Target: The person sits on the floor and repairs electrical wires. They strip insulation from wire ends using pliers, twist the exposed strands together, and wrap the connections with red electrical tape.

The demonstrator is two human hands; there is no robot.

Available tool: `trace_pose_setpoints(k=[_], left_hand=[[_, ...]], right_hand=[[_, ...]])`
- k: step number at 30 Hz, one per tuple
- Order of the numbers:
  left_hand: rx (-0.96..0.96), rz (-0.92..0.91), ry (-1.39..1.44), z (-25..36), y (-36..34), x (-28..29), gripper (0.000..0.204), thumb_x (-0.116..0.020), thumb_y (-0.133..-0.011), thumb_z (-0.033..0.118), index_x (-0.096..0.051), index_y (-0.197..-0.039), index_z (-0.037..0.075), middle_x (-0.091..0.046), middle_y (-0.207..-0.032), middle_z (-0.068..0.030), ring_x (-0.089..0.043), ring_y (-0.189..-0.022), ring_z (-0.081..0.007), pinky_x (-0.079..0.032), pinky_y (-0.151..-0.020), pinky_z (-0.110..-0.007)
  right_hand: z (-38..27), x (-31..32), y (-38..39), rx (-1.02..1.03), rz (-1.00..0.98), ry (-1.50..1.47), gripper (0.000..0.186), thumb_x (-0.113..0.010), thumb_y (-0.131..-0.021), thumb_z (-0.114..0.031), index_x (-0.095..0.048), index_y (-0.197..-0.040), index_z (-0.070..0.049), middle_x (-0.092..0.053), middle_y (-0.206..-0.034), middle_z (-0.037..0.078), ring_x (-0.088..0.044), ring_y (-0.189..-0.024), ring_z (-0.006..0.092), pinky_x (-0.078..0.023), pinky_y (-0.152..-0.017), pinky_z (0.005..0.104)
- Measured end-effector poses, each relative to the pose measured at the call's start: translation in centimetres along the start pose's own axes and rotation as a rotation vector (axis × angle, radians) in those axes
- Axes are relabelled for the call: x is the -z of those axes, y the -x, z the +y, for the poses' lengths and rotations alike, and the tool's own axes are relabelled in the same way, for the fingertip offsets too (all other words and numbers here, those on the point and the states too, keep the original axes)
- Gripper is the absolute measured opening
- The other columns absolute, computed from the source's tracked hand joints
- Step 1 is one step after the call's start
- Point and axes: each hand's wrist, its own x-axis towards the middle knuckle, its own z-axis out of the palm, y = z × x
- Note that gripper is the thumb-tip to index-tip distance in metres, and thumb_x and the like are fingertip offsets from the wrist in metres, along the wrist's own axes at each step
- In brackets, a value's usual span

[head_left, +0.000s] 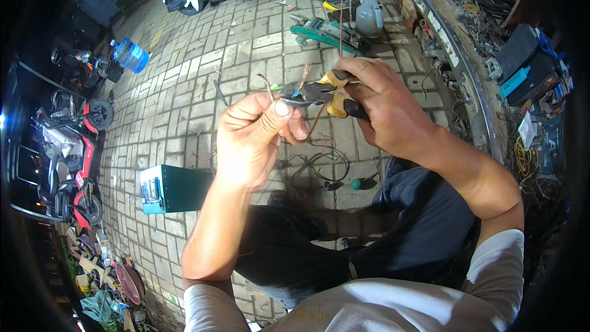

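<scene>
My right hand [396,101] is closed round the yellow-and-black handles of a pair of pliers [316,92], whose dark jaws point left. At the jaws is a blue-insulated wire with bare copper strands [305,74] fanning upward. Pinched between the thumb and fingers of my left hand [249,132] is a brown electrical cable [316,124], close beside the jaw tips. Another bared wire end [265,82] sticks up above these fingers. Whether the jaws bite into the blue wire or only touch it, I cannot tell.
A dark green box [184,189] stands on the paving left of my legs. Loose black cable [329,163] lies ahead of my feet. Farther off are a green floor jack [329,35], a cloudy jug [369,13] and a blue water bottle [130,55]. Cluttered shelving [473,80] lines the right.
</scene>
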Motion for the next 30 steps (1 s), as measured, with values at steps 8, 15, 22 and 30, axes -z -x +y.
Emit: trace_pose_setpoints(k=[8,15,22,30], left_hand=[[-0.193,0.005,-0.072,-0.7,-0.4,0.1,0.028,-0.058,-0.09,0.006,-0.046,-0.115,0.002,-0.062,-0.088,-0.0122,-0.062,-0.074,-0.0213,-0.052,-0.068,-0.034],[-0.503,0.236,-0.832,-1.7,-0.1,-0.5,0.011,-0.056,-0.093,0.007,-0.056,-0.099,-0.001,-0.056,-0.076,-0.0049,-0.054,-0.063,-0.0093,-0.045,-0.054,-0.022],[-0.088,-0.02,-0.486,0.2,0.1,-2.0,0.01,-0.056,-0.094,0.014,-0.055,-0.097,0.004,-0.049,-0.077,0.0076,-0.039,-0.068,-0.0031,-0.037,-0.062,-0.019],[-0.116,-0.024,-0.603,-0.7,0.1,-1.3,0.018,-0.069,-0.086,0.017,-0.058,-0.09,0.002,-0.05,-0.068,0.0069,-0.042,-0.061,-0.0022,-0.038,-0.054,-0.018]], right_hand=[[0.1,-0.4,0.2,-0.015,0.076,-0.029,0.018,-0.062,-0.068,0.001,-0.063,-0.086,0.003,-0.052,-0.111,0.012,-0.051,-0.103,0.0298,-0.041,-0.085,0.041],[-0.5,-0.8,-0.2,-0.062,0.089,-0.018,0.017,-0.062,-0.07,-0.002,-0.063,-0.086,0.002,-0.053,-0.107,0.012,-0.052,-0.102,0.0294,-0.041,-0.082,0.0399],[-0.1,0.2,-0.4,-0.021,0.108,0.099,0.014,-0.065,-0.068,-0.006,-0.065,-0.08,0.001,-0.053,-0.106,0.012,-0.052,-0.101,0.0291,-0.04,-0.086,0.0408],[-1.2,-0.2,0.3,-0.301,-0.106,-0.545,0.016,-0.066,-0.074,-0.006,-0.065,-0.086,0.003,-0.055,-0.1,0.012,-0.058,-0.082,0.029,-0.047,-0.072,0.0376]])
